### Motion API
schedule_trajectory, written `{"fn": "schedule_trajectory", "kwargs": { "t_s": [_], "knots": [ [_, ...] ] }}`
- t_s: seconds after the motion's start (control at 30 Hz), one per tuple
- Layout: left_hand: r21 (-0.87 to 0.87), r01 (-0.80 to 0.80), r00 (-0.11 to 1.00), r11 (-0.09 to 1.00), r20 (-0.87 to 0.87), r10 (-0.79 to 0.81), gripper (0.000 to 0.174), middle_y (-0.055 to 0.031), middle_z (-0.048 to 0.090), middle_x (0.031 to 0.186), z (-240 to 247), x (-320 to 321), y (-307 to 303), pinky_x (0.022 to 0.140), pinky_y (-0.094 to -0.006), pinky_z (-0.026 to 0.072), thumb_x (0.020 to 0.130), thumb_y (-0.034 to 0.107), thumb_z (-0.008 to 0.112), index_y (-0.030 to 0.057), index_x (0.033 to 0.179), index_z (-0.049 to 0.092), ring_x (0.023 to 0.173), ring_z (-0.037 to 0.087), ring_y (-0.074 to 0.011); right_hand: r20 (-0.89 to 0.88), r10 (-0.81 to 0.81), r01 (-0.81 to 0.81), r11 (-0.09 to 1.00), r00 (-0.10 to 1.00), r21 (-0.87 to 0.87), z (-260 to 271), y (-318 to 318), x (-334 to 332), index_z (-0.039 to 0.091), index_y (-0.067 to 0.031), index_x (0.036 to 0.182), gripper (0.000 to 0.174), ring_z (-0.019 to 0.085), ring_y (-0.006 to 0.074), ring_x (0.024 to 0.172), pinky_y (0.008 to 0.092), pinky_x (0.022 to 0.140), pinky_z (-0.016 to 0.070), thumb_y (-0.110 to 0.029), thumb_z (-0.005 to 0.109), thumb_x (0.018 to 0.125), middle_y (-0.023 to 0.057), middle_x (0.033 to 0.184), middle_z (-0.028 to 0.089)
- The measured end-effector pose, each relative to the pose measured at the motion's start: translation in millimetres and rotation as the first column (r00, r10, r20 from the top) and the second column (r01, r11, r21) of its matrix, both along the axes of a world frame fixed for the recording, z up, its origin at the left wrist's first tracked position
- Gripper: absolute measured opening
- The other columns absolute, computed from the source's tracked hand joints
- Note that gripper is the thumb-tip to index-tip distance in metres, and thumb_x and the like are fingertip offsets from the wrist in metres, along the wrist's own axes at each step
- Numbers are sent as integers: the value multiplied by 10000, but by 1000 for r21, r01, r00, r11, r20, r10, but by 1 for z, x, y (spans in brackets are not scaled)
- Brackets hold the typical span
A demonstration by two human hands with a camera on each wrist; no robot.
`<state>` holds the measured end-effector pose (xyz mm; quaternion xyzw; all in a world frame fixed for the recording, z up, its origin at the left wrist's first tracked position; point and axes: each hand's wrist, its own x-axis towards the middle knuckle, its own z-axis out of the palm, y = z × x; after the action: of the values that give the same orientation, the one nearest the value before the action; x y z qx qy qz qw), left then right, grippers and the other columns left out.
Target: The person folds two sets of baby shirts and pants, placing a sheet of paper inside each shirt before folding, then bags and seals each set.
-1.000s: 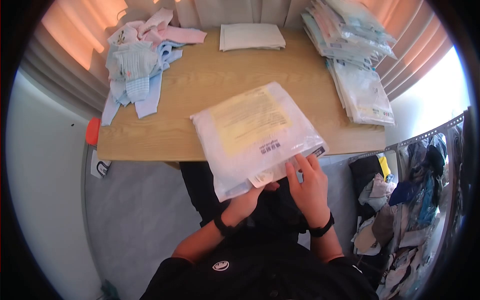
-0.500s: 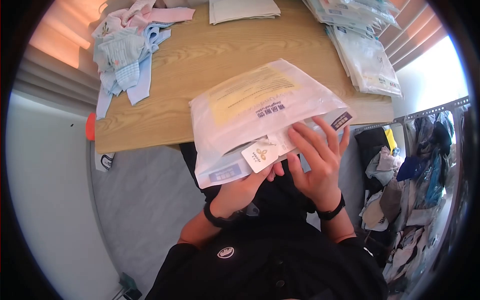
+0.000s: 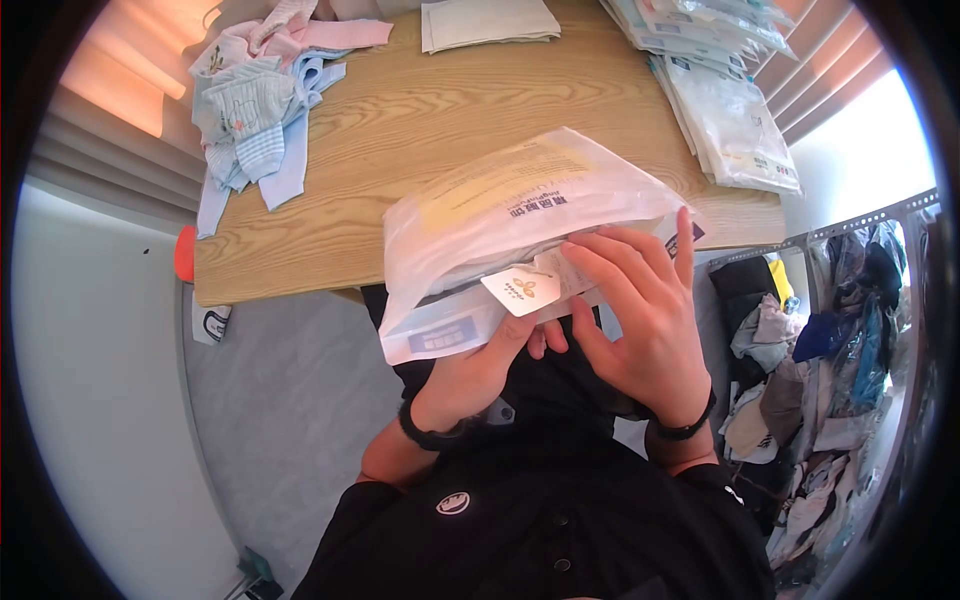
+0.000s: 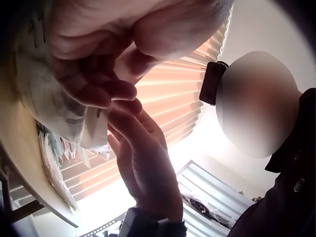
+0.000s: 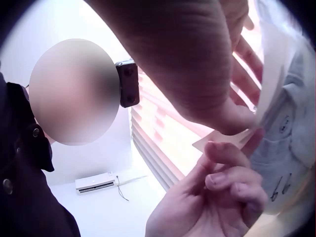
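Note:
A clear-and-white plastic garment bag [image 3: 540, 205] with a yellow printed panel lies over the table's near edge, its mouth towards me and gaping. A white hang tag [image 3: 525, 289] with a gold flower mark sticks out there. My left hand [image 3: 470, 375] holds the lower flap by the tag, thumb above and fingers curled beneath. Reaching over the mouth from the right, my right hand [image 3: 645, 320] has its fingers fairly straight, with tips on the bag opening beside the tag. Pale folded clothing [image 5: 281, 118] shows in the bag in the right wrist view.
Pink and blue baby clothes [image 3: 245, 120] are heaped at the table's far left. Folded white sheets [image 3: 490, 22] lie at the back. Bagged garments [image 3: 725, 125] are stacked far right, and a rack with hanging clothes [image 3: 850, 330] stands beside the table.
The bag has tilted and its mouth has spread wider, baring more of the hang tag. My right hand has moved in from the bag's right edge over the opening.

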<state>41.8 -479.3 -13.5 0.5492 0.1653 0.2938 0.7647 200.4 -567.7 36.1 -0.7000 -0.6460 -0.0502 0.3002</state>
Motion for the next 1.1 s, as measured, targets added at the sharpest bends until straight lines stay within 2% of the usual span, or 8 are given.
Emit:
{"fn": "schedule_trajectory", "kwargs": {
  "t_s": [0.1, 0.2, 0.3, 0.5, 0.7, 0.9, 1.0, 1.1],
  "knots": [
    [-4, -4, 1000, 1000, 10, 4, 297, -72, 636, 851, -4, 2, -1, 653, -238, 461, 1033, 267, 493, 3, 1130, 586, 717, 560, -115, 21, 109, -109, 994, 994, -13, -3, 2, 5, 655, -90, 1126, 391, 599, 209, 1051, 595, 1131, 224, -96, 729, 742, 10, 1081, 655],
    [33, -6, 1000, 999, -11, 6, 300, -72, 634, 849, -4, 1, -1, 645, -241, 462, 1037, 269, 481, 2, 1125, 585, 722, 577, -120, -80, 175, -174, 984, 981, 29, 2, 7, 1, 656, -107, 1133, 392, 616, 202, 1009, 568, 1118, 276, -111, 737, 749, 3, 1049, 658],
    [20, -13, 1000, 1000, -18, 14, 294, -73, 632, 846, -4, 1, 0, 638, -243, 462, 1037, 268, 481, 6, 1119, 586, 728, 592, -125, -39, 135, -135, 991, 990, 4, 6, 9, 0, 668, -109, 1092, 342, 625, 195, 985, 552, 1120, 284, -112, 737, 756, -3, 1022, 657],
    [31, 44, 998, 999, -54, -42, 298, -63, 624, 809, -3, 4, 3, 636, -243, 457, 1038, 281, 477, 14, 1105, 590, 713, 582, -120, -30, 94, -89, 988, 995, 126, -13, 21, 3, 669, -88, 998, 212, 648, 202, 827, 507, 1091, 325, -97, 712, 790, 13, 876, 674],
    [16, 57, 997, 998, -56, -56, 300, -56, 625, 790, 1, 5, 3, 633, -243, 448, 1039, 283, 474, 14, 1098, 593, 690, 561, -116, -218, 36, 14, 975, 975, 224, -5, 31, -3, 663, -84, 987, 143, 639, 212, 703, 436, 971, 395, -66, 669, 845, 31, 751, 667],
    [-12, 15, 1000, 1000, -27, -15, 294, -52, 626, 782, 0, 4, 4, 630, -239, 444, 1037, 284, 481, 18, 1072, 603, 678, 551, -113, -68, -15, 28, 981, 998, 192, 3, 26, -1, 680, -98, 950, 128, 607, 191, 627, 423, 960, 395, -57, 679, 828, 17, 680, 635],
    [-5, 10, 1000, 1000, -17, -10, 292, -51, 624, 773, 0, 6, 3, 627, -238, 442, 1037, 282, 482, 19, 1059, 607, 677, 549, -110, -144, -39, 72, 969, 989, 235, 1, 26, -4, 690, -93, 899, 100, 588, 184, 598, 418, 951, 398, -52, 694, 808, 14, 640, 604],
    [-5, 3, 1000, 1000, -15, -3, 296, -51, 621, 768, 1, 7, 2, 623, -238, 441, 1037, 287, 480, 21, 1052, 607, 678, 550, -107, -90, -76, 95, 967, 993, 237, -2, 26, -6, 695, -90, 865, 53, 588, 195, 609, 416, 944, 393, -96, 701, 813, 17, 634, 585]
  ]
}}
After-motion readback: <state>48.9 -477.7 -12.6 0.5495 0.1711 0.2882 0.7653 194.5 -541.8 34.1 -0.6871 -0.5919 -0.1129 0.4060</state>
